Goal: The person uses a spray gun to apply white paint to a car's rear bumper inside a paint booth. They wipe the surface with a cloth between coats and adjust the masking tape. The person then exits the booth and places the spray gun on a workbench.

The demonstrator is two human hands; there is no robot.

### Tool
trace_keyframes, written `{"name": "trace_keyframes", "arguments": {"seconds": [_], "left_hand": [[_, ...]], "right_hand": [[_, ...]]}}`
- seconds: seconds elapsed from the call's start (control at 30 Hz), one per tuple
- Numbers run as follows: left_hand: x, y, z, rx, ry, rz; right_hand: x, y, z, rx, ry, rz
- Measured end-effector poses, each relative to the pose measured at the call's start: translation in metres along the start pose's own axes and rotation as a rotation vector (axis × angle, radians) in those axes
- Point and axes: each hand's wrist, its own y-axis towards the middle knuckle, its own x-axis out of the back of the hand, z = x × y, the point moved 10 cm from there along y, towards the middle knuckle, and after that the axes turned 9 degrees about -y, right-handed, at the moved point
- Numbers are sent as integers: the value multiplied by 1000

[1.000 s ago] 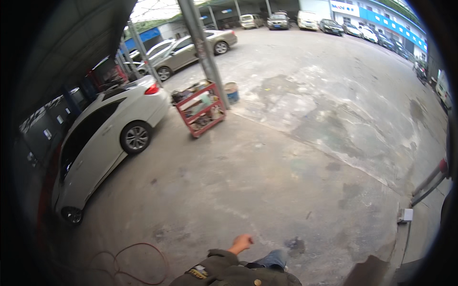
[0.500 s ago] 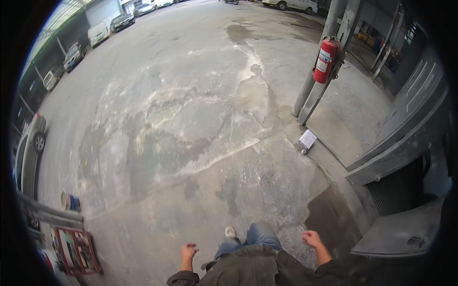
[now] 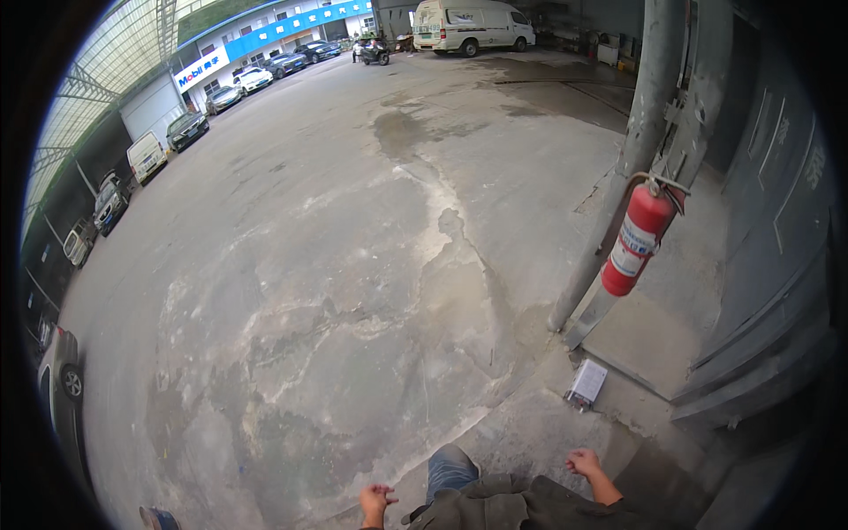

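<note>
My left hand hangs low in front of my body, its fingers loosely bent and apart, with nothing in them. To the right, my right hand is held away from my side. Its fingers are half curled and I see nothing in them. Neither hand touches anything. Nearest to my right hand, a small box-shaped thing with a pale top sits on the floor by the foot of a post. My jeans-clad leg shows between the hands.
A red fire extinguisher hangs on the grey metal post ahead right. Dark metal panels line the right side. Parked cars stand along the left, and a white van is far ahead. The concrete floor is cracked and stained.
My view has tilted up and moved forward: the extinguisher, post and box look larger and nearer. The red rack at lower left has left the picture. Both hands remain free.
</note>
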Motion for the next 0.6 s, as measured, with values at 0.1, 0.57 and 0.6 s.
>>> {"name": "trace_keyframes", "arguments": {"seconds": [0.1, 0.57, 0.6], "left_hand": [[-65, 55, 16, 199, 183, -74], [-824, 575, -510, -920, 1058, 394], [-909, 601, -543, -878, 1030, 442]], "right_hand": [[6, 87, 200, 324, -1, 69], [56, 488, 425, -193, 188, -120], [62, 523, 426, -290, 221, -158]]}}
